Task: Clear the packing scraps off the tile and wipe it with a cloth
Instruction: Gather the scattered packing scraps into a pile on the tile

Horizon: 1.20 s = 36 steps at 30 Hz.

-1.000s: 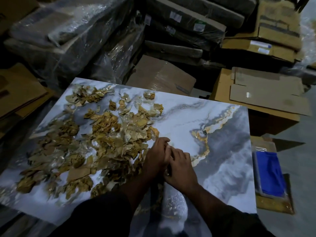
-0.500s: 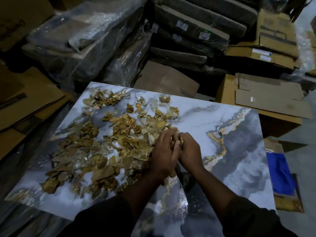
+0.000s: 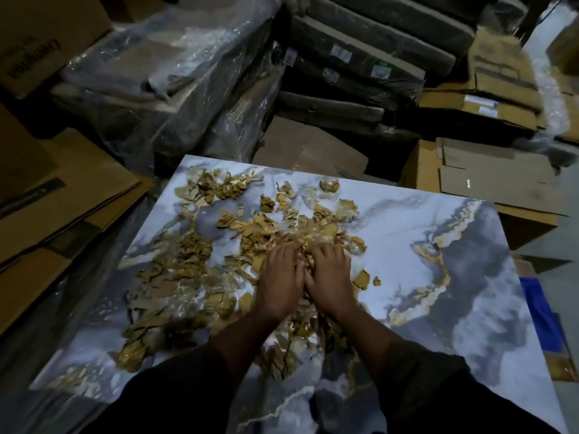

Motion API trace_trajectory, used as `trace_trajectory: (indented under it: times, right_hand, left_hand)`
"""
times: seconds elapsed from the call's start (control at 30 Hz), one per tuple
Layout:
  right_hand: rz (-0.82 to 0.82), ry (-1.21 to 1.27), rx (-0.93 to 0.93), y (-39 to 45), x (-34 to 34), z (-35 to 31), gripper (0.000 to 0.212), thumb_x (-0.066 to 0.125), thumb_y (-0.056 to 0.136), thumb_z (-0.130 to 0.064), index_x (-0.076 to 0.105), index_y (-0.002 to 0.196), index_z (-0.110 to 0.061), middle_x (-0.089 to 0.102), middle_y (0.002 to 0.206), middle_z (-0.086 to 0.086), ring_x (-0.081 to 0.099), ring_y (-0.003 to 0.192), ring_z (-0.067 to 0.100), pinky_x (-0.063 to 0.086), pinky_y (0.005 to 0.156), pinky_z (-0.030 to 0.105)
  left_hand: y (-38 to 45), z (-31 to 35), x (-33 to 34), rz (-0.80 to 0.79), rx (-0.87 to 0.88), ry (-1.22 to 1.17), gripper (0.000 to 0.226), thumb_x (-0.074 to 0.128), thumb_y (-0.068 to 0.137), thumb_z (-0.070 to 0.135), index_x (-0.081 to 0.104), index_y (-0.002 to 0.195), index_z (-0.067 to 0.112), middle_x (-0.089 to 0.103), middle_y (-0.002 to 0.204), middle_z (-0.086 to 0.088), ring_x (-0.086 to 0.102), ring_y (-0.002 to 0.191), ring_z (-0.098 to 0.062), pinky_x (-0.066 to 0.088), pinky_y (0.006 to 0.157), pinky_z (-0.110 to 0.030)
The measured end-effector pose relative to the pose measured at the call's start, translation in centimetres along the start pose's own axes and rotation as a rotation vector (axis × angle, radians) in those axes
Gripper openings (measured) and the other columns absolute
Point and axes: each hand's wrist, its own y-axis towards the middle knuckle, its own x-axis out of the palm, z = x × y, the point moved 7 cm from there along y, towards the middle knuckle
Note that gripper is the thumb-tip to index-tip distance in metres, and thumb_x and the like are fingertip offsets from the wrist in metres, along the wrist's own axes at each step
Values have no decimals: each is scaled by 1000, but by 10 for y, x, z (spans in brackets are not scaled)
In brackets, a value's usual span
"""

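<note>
Marbled tile (image 3: 407, 239) lying flat across the centre, packing scraps (image 3: 194, 255) strewn over its 9-to-12 o'clock half. Left hand (image 3: 280, 285) and right hand (image 3: 330, 281) side by side, touching, palms down, fingers buried in scraps at mid-tile. Blue cloth (image 3: 540, 311) off the 3 o'clock edge.

Your left hand (image 3: 282, 278) and right hand (image 3: 329, 277) bury their fingertips in the scraps (image 3: 194, 255); you can't tell what they grip. The tile (image 3: 438, 220) runs off the bottom edge.
</note>
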Motion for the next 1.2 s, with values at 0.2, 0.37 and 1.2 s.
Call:
trace_trajectory:
  times: [0.2,0.37,1.2]
  right_hand:
    - [-53,-79,-18,4,-1,-7,34,54,90,-44,60,117,-25,48,130,2,42,123,24,35,100,44]
    - [5,45,1,-1,-28,-8,45,54,85,-59,62,120,-32,48,135,-2,39,130,18,28,108,46]
    - [-29,155,-502,-120,17,-168,46,60,90,-47,57,127,-19,50,132,5,46,128,26,28,118,46]
  left_hand:
    - [0,-11,1,-127,23,-1,31,38,108,23,55,130,11,58,127,-6,51,120,-25,39,105,-40]
    - [3,-14,-17,-108,18,-139,36,44,106,29,51,139,16,55,133,-3,50,123,-20,45,102,-41]
    - [-131,-120,-138,346,-147,-24,25,56,97,14,62,120,17,59,116,-2,56,109,-21,48,92,-36]
